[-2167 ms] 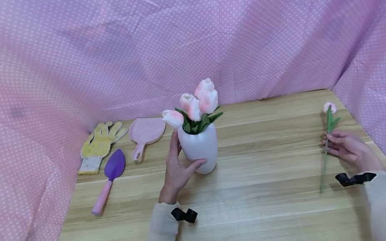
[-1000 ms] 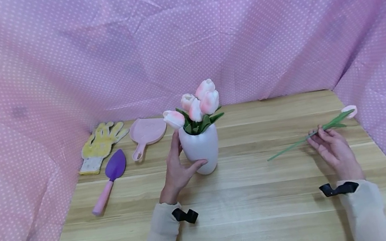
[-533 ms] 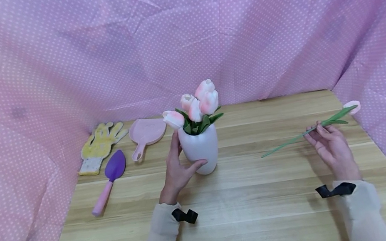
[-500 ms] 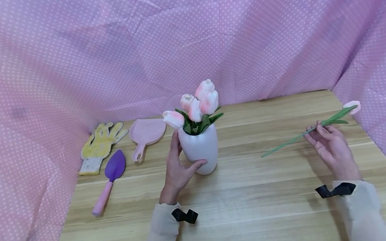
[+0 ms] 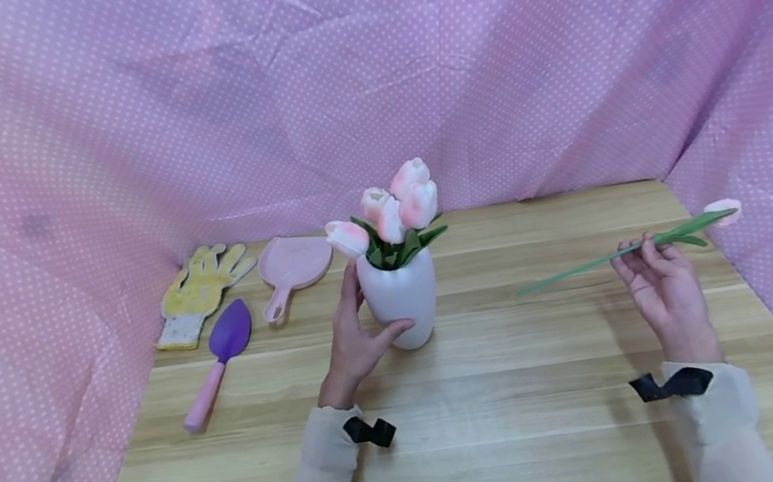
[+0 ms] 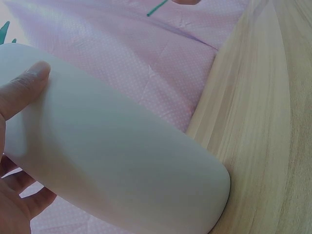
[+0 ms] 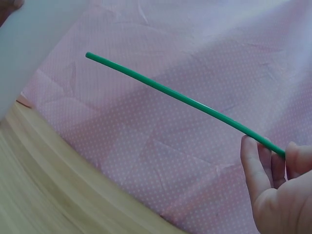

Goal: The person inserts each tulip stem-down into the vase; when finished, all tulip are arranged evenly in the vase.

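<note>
A white vase (image 5: 401, 297) stands upright on the wooden table, filled with several pink-and-white tulips (image 5: 391, 219) and their green leaves. My left hand (image 5: 356, 338) grips the vase from its left side, thumb across the front; in the left wrist view the thumb presses on the white wall (image 6: 122, 146). Over to the right, my right hand (image 5: 668, 293) pinches a single tulip (image 5: 722, 211) by its stem. The bloom points right and the bare green stem (image 7: 170, 92) reaches left toward the vase, as the right wrist view also shows.
On the left lie a yellow-and-white glove (image 5: 197, 292), a pink dustpan-like scoop (image 5: 293, 262) and a purple trowel (image 5: 229, 329) with a pink handle. Pink dotted cloth (image 5: 363, 93) hangs behind and at both sides of the wooden table (image 5: 507, 424).
The right hand has moved left and turned the tulip from near upright to almost level, its stem end now pointing left and slightly raised. The left hand and vase have stayed put.
</note>
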Demonstrator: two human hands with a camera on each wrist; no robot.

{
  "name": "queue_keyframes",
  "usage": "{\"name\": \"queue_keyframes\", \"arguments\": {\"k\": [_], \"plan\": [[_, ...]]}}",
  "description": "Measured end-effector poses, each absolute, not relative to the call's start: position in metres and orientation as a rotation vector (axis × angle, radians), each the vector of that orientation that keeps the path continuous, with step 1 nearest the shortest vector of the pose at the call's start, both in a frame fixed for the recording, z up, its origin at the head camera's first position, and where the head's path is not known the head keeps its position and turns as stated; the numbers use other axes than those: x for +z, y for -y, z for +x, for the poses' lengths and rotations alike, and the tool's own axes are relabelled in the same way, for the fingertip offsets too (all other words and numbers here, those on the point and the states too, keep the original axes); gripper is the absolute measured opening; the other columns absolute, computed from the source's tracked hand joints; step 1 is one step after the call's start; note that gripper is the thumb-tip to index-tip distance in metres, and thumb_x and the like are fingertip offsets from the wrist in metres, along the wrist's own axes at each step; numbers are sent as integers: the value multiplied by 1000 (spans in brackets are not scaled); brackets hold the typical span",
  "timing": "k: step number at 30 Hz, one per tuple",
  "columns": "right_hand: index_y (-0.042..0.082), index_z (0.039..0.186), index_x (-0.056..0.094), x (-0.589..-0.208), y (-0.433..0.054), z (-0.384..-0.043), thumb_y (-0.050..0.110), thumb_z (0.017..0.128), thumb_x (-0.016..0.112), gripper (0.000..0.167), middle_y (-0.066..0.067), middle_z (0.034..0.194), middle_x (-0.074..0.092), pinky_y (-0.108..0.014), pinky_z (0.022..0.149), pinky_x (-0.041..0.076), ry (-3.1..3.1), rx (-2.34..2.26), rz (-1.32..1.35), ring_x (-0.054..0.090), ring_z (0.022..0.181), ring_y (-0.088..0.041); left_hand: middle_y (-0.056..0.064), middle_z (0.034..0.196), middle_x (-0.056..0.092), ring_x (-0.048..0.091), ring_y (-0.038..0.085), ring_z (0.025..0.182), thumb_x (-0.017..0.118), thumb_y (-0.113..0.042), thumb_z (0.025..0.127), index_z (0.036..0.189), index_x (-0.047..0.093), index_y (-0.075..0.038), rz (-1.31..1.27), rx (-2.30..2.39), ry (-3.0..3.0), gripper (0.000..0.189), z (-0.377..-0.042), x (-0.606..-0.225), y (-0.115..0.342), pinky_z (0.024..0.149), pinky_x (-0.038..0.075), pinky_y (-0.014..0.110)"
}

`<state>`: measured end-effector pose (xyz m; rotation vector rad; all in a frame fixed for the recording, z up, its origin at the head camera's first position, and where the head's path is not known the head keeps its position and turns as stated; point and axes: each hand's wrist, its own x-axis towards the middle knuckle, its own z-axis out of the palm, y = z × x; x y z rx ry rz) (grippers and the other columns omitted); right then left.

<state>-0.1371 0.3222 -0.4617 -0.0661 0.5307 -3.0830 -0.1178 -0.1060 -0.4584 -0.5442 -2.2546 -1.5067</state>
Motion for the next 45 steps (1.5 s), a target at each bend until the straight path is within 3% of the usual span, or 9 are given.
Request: {"name": "queue_keyframes", "arguments": {"k": [25, 45], "plan": [[-13, 98, 61, -404, -264, -136, -4, 102, 40, 23, -27, 92, 69, -48, 82, 63, -394, -3143, -331, 71, 91, -40, 18, 159, 38, 47, 40, 140, 90, -3, 69, 159, 20, -11, -563, -1506, 2228, 114, -119, -459, 106, 112, 44, 60], [-6, 98, 61, -371, -197, -131, -4, 100, 47, 14, -18, 93, 68, -40, 81, 64, -545, -3141, -409, 71, 90, -30, 17, 159, 38, 46, 39, 141, 90, -4, 70, 159, 20, -11, -565, -1492, 2236, 115, -119, -461, 106, 113, 45, 57]]}}
